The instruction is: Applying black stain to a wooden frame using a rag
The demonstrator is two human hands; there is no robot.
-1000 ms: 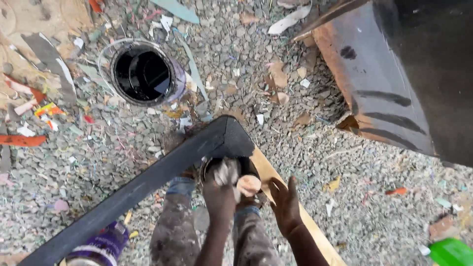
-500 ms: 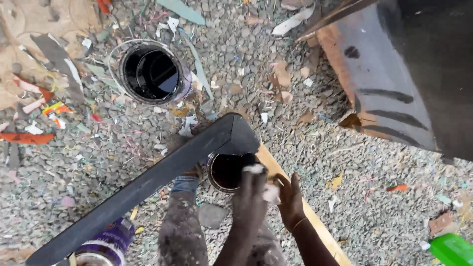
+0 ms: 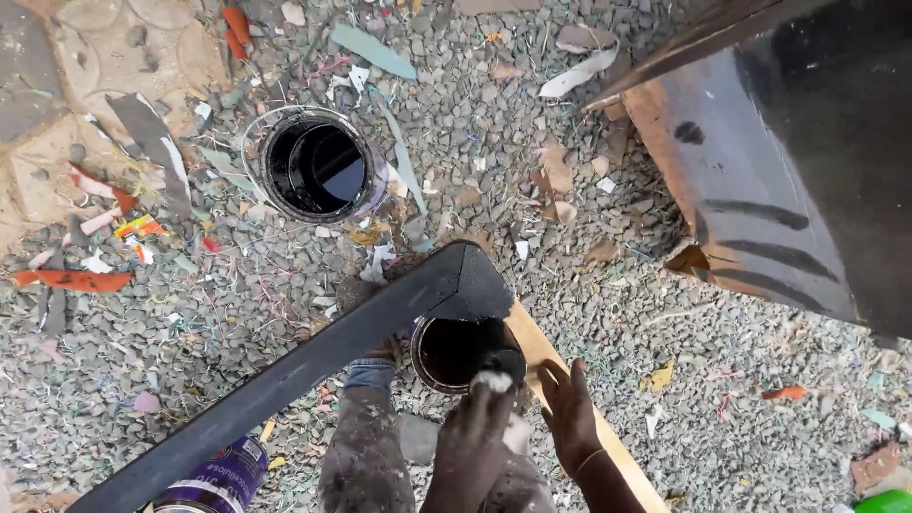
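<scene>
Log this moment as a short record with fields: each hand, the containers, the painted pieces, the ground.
left hand: holds a pale wad at the rim of the small can
right hand: open, resting on the bare wooden strip
small can: open, dark liquid inside, partly under the black beam
black beam: long, painted, running diagonally
large can: open, black liquid, standing apart on the gravel
purple can: at the bottom edge
black panel: painted, upper right
ground: grey gravel strewn with scraps

Left hand point(image 3: 475, 432) curled tight, knuckles up, fingers squeezed around something small. Right hand point(image 3: 568, 410) open beside it, fingers loose. Both arms reaching forward, close together.
</scene>
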